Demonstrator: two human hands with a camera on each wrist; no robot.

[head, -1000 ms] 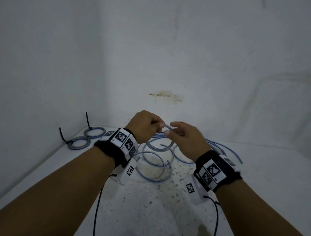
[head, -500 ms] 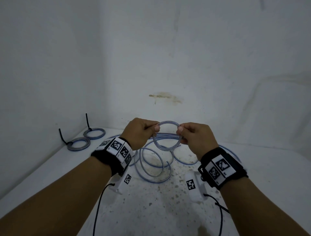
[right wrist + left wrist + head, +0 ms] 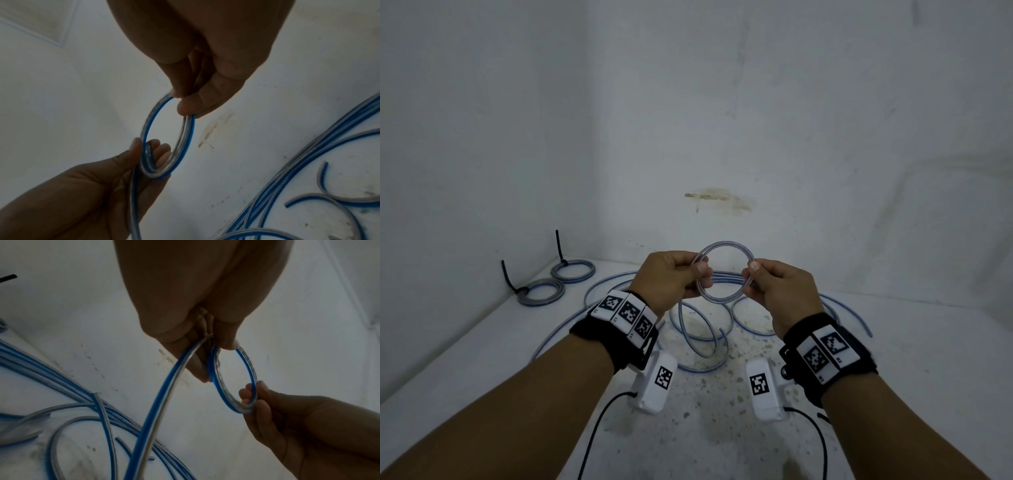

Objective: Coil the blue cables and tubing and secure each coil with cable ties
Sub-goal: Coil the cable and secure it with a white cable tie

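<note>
A small coil (image 3: 726, 243) of clear, blue-striped tubing is held upright above the table, facing me. My left hand (image 3: 700, 271) pinches its left side and my right hand (image 3: 752, 277) pinches its right side. In the left wrist view, the left hand (image 3: 216, 344) grips the coil (image 3: 213, 369) at the top and the right hand (image 3: 252, 395) holds the far side. A tail of tubing (image 3: 164, 394) runs from the left hand down to the table. The right wrist view shows the right hand (image 3: 183, 100) and left hand (image 3: 150, 152) on the coil (image 3: 185, 146).
Loose tubing (image 3: 702, 342) sprawls in loops on the white, stained table (image 3: 893, 377) under my hands. Two tied coils (image 3: 573, 270) (image 3: 541, 291) with upright black cable ties (image 3: 558, 245) lie at the far left, in the corner between two white walls.
Both hands have risen slightly and moved apart. The loop they were forming now stands as a round coil facing me, pinched on either side.
</note>
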